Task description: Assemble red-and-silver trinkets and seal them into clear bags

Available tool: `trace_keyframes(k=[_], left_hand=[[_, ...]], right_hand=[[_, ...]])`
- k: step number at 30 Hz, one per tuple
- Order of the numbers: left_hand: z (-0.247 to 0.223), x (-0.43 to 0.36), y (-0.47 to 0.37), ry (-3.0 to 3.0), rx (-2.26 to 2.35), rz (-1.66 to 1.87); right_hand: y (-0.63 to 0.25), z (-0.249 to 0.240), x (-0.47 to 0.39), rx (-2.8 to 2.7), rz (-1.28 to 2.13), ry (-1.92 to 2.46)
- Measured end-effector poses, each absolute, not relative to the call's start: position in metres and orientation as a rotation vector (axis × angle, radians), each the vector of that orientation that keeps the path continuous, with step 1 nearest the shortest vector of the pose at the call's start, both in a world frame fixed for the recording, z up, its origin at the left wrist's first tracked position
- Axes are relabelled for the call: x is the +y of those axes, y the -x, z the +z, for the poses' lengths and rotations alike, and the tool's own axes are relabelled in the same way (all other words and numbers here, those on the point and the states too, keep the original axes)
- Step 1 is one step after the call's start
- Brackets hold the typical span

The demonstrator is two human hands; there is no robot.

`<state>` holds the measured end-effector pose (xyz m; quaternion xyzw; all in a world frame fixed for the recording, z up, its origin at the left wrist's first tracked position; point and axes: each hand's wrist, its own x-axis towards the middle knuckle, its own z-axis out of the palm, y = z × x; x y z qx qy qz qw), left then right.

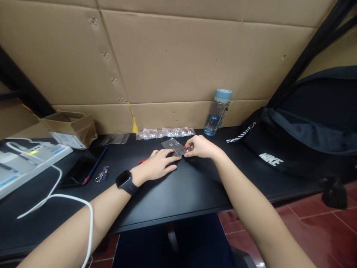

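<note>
A small clear plastic bag (173,145) lies on the black table (192,186). My left hand (157,165), below a black watch, rests flat with its fingers spread, fingertips at the bag's lower edge. My right hand (199,146) pinches a small red and silvery item (186,149) at the bag's right end; whether the item is partly inside the bag I cannot tell. Behind the hands, a row of several bagged items with red parts (169,132) runs along the cardboard wall. A red object (142,161) shows partly behind my left hand.
A water bottle (217,111) stands at the back, left of a black backpack (292,141). On the left are flat clear bags (115,139), a cardboard box (72,126), a phone (83,166), a keychain (105,173) and a white cable (90,219) crossing my left forearm.
</note>
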<state>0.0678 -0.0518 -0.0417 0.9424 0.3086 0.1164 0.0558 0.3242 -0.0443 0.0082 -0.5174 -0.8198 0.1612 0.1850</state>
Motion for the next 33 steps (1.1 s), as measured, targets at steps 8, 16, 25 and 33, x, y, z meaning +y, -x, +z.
trace_keyframes(k=[8,16,25,33], left_hand=[[-0.045,-0.053,-0.070,-2.843,0.999,0.307],[-0.046,-0.052,-0.070,-2.793,1.020,0.323],[-0.046,-0.052,-0.069,-2.740,0.996,0.381],[-0.048,-0.051,-0.069,-2.729,0.990,0.409]], right_hand=[[-0.314,-0.006,-0.039,-2.325,0.345,1.473],[-0.310,-0.009,-0.041,-2.343,0.311,1.437],[-0.314,-0.013,-0.034,-2.415,0.339,1.289],[-0.309,-0.012,-0.034,-2.394,0.341,1.239]])
